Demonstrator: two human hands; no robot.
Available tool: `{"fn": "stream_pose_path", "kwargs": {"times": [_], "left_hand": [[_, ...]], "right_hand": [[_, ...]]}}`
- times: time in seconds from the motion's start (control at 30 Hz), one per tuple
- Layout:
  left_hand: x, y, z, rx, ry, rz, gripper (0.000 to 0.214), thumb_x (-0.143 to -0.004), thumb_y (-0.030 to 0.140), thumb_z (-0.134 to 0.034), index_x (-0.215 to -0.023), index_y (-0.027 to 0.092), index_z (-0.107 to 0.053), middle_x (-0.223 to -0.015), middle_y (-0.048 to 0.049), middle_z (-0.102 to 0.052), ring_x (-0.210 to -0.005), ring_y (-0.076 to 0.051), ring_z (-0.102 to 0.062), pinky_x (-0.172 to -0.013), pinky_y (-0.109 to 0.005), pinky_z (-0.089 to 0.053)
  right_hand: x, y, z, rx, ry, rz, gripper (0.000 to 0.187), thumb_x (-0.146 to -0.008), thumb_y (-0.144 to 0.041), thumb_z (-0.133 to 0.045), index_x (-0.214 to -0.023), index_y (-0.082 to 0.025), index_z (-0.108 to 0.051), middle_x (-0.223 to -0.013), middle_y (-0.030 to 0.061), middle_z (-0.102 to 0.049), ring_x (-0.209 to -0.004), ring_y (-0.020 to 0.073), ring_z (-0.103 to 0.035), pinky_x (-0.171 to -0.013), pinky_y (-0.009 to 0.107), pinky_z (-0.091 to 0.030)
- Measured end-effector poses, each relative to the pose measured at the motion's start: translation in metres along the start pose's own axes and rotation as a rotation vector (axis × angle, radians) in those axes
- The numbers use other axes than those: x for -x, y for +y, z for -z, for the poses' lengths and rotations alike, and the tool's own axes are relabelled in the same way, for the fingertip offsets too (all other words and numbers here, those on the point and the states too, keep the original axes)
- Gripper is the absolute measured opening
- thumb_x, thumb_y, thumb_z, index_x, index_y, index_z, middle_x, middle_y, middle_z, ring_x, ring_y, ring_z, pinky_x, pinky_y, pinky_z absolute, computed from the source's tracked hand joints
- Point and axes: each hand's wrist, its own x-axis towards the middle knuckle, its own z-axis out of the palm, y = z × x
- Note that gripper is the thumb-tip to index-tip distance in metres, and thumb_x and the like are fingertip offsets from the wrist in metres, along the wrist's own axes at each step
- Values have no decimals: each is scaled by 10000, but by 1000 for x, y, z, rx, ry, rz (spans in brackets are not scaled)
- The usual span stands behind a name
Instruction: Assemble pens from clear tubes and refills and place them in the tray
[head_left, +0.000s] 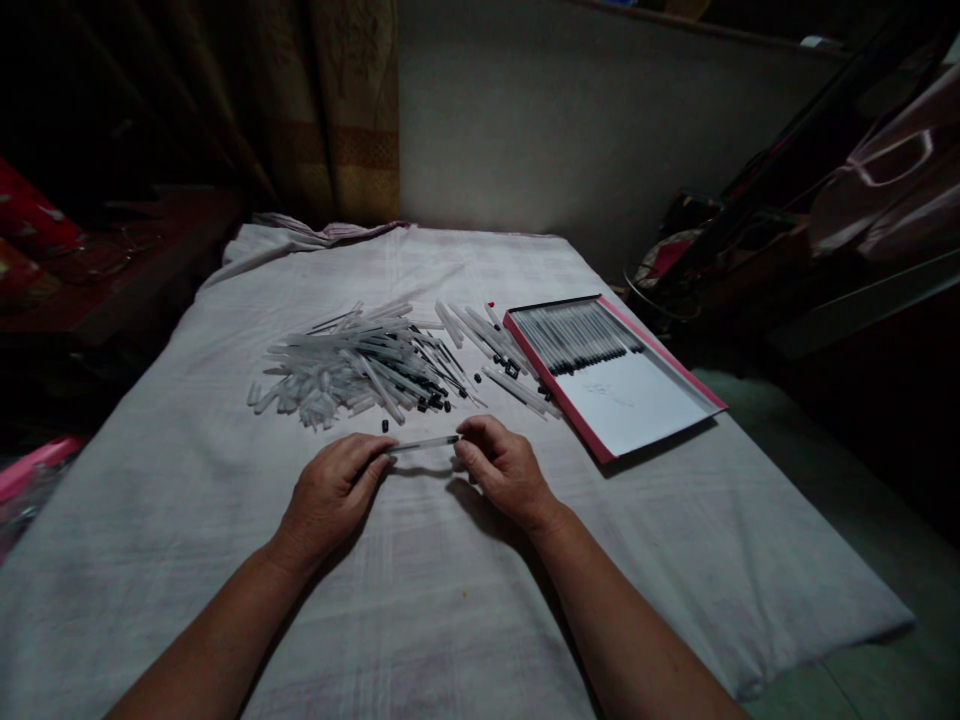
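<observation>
Both my hands hold one clear pen level above the white cloth. My left hand pinches its left end and my right hand pinches its right end, where a dark tip shows. Just beyond the hands lies a loose heap of clear pen barrels and small black caps. To the right of the heap sits a shallow pink-edged box with a row of finished pens laid side by side in its far half.
A few loose pens lie between the heap and the box. The cloth-covered surface ends at the right, with the floor beyond. Dark furniture and bags crowd the right side, a curtain hangs at the back left, and a pink object is at the left edge.
</observation>
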Motion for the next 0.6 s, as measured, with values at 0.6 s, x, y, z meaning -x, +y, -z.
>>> {"fn": "stream_pose_path", "kwargs": {"times": [0.6], "left_hand": [[1,0,0,23,-8,10,263,-962,360,-516,-1038,211,-719,-938,-72,-758,-872,-210,-707,-804,-332,-561]], "right_hand": [[-1,2,0,25,-14,19,147,-911,-311,-536,-911,-209,-641,-752,5,-678,-659,141,-634,-640,241,-486]]}}
